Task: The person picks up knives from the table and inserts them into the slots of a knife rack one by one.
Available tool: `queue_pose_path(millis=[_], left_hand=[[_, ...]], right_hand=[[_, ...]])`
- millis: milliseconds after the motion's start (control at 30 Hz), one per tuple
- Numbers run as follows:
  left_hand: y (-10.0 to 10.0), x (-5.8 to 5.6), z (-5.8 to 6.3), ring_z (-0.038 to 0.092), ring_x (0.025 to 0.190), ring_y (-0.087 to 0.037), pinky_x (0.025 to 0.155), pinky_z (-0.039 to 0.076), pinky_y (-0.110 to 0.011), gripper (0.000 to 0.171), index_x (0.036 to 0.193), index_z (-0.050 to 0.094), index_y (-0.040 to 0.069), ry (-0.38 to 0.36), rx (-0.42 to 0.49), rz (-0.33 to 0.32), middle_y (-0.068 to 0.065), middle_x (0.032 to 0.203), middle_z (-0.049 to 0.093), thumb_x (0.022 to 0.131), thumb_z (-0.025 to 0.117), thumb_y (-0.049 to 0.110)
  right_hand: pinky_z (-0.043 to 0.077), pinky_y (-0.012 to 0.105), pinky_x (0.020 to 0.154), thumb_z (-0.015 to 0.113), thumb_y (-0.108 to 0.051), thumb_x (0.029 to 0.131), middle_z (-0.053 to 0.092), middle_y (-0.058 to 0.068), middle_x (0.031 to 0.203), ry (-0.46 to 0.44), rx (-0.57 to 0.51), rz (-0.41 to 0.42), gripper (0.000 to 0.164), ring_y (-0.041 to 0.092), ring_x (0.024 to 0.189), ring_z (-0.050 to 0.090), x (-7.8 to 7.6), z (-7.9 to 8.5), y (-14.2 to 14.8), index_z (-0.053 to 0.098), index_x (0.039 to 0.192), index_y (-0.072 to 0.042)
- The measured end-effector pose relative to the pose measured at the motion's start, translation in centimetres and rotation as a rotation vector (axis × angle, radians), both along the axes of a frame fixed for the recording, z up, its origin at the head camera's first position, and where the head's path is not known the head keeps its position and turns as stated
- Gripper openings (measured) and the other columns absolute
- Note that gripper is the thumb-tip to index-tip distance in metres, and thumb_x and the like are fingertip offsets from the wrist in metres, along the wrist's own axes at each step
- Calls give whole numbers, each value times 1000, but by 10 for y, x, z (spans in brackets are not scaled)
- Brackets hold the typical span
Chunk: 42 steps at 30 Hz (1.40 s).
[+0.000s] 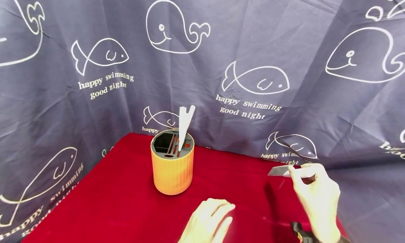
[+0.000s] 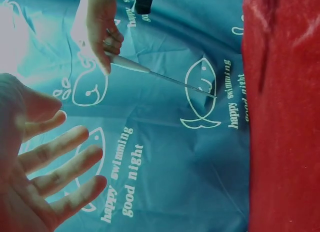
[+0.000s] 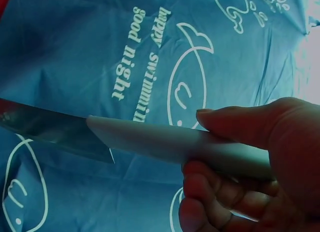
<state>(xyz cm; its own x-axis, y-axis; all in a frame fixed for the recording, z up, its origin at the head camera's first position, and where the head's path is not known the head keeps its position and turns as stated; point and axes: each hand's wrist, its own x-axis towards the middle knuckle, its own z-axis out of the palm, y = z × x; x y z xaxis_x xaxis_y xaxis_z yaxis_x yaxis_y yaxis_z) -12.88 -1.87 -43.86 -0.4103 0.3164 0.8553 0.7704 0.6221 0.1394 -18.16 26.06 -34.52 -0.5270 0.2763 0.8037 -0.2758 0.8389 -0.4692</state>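
Observation:
In the head view, my right hand grips a kitchen knife by its white handle, above the right side of the table. The blade points left. Seen from the right wrist, thumb and curled fingers wrap the pale handle, and the broad metal blade extends to the left edge of the frame. My left hand is near the front of the table and holds nothing; its fingers spread apart in the left wrist view. An orange knife holder stands to the left, with white handles sticking up from its slotted top.
A red cloth covers the table. Behind it and along the left hangs a grey-blue curtain printed with whales and fish. The holder's dark top has a wide compartment beside several narrow slots.

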Motion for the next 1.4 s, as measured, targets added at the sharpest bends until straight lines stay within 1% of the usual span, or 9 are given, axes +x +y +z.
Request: queue_pose_path(millis=[67, 100, 233, 300, 333, 633, 933, 1167, 1400], left_hand=[[-1, 0, 3, 63, 102, -7, 92, 51, -20, 25, 124, 67, 23, 1, -2, 1, 7, 116, 66, 101, 58, 27], [-1, 0, 4, 63, 102, -7, 92, 51, -21, 25, 125, 67, 22, 3, -2, 2, 7, 117, 66, 101, 58, 26], [-2, 0, 9, 64, 104, -8, 92, 51, -22, 27, 127, 66, 22, 6, 2, 5, 6, 118, 66, 101, 58, 26], [-2, 0, 12, 63, 105, -8, 93, 51, -23, 28, 128, 66, 22, -1, 8, 9, 7, 119, 66, 101, 58, 26], [-2, 0, 13, 63, 105, -7, 93, 51, -23, 28, 128, 65, 23, -5, 11, 11, 7, 119, 66, 101, 59, 27], [2, -1, 26, 64, 106, -8, 93, 52, -23, 32, 131, 64, 21, 18, 28, 4, 6, 121, 66, 100, 61, 26], [4, -1, 41, 63, 113, -10, 97, 53, -26, 40, 138, 60, 19, 26, 26, 17, 4, 127, 65, 98, 63, 26], [5, -3, 51, 63, 113, -12, 99, 53, -27, 45, 140, 58, 15, 72, 27, 1, 1, 127, 64, 97, 64, 24], [7, -4, 56, 63, 113, -14, 100, 53, -27, 51, 142, 57, 12, 111, 27, -23, -2, 127, 64, 94, 68, 22]], right_hand=[[37, 6, 60, 84, -17, 78, 50, -52, 82, -3, 6, 7, 10, -34, 65, 40, 1, 2, -2, 74, 79, -14], [37, 7, 59, 84, -17, 78, 54, -48, 79, -1, 13, 14, 11, -33, 63, 40, 2, 3, -4, 73, 79, -14], [37, 8, 57, 84, -16, 77, 68, -17, 67, 24, 48, 41, 13, -26, 56, 41, 3, 8, -9, 72, 77, -14], [36, 5, 57, 85, -15, 77, 72, -4, 70, 33, 69, 69, 13, -24, 55, 43, 4, 11, -12, 72, 77, -14], [36, 4, 58, 85, -15, 76, 73, -1, 72, 39, 78, 81, 13, -23, 55, 44, 4, 13, -13, 72, 78, -15], [41, 8, 60, 87, -14, 75, 74, -3, 79, 26, 121, 126, 18, -17, 58, 47, 13, 23, -27, 70, 78, -16], [43, 16, 58, 88, -13, 71, 74, 0, 78, 82, 188, 183, 18, -9, 63, 51, 19, 29, -43, 71, 77, -15], [43, 10, 65, 88, -16, 74, 75, 2, 86, 23, 195, 237, 18, -22, 76, 47, 30, 35, -54, 72, 82, -13], [41, 3, 69, 89, -14, 72, 75, 0, 88, 21, 199, 305, 19, -19, 80, 49, 37, 34, -65, 72, 82, -16]])
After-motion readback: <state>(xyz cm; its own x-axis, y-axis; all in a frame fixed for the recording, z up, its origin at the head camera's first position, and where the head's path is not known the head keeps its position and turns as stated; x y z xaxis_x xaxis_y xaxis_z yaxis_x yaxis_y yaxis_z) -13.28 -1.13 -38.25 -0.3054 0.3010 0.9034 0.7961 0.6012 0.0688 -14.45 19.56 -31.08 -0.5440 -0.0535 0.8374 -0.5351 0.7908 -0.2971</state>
